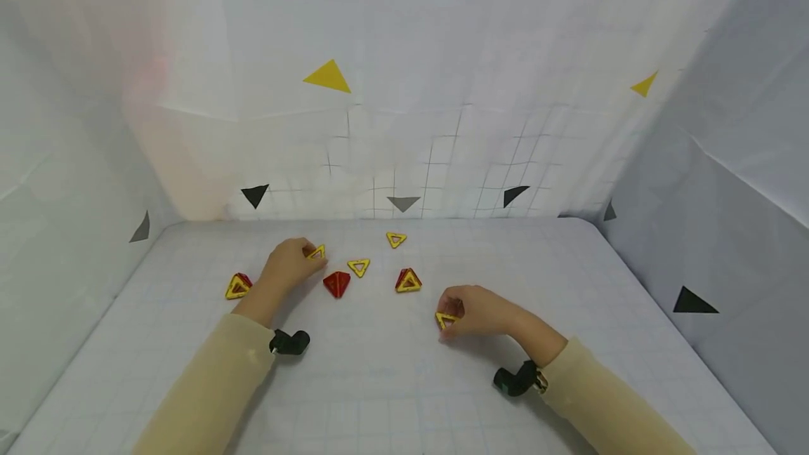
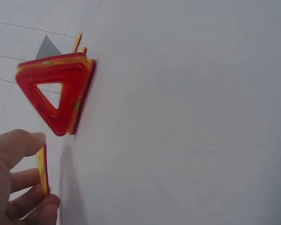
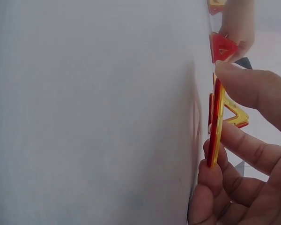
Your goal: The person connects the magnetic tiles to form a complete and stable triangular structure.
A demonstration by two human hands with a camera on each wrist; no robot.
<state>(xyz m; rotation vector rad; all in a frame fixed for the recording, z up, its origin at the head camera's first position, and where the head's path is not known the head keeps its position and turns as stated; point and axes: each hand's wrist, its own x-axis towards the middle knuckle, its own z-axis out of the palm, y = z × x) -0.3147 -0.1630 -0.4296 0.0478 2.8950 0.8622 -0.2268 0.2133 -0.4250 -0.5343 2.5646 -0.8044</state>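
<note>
My left hand [image 1: 293, 262] pinches a triangular magnetic tile [image 2: 43, 173], yellow on one face and red on the other, a little above the table. Close to its fingers stands a small red pyramid [image 1: 337, 284] built of such tiles. On the right, my right hand [image 1: 478, 310] holds another yellow-and-red triangular tile [image 3: 217, 122] on edge between thumb and fingers. A red-and-yellow pyramid [image 1: 408, 289] stands left of that hand and farther back. Two loose triangular tiles, one nearer [image 1: 359, 261] and one farther [image 1: 396, 234], lie flat between the hands toward the back.
A third red-and-yellow pyramid [image 1: 238, 294] stands left of my left forearm. The white table [image 1: 379, 378] meets a white sheet wall [image 1: 404, 146] at the back, marked with black, grey and yellow triangles. Sheets also rise on both sides.
</note>
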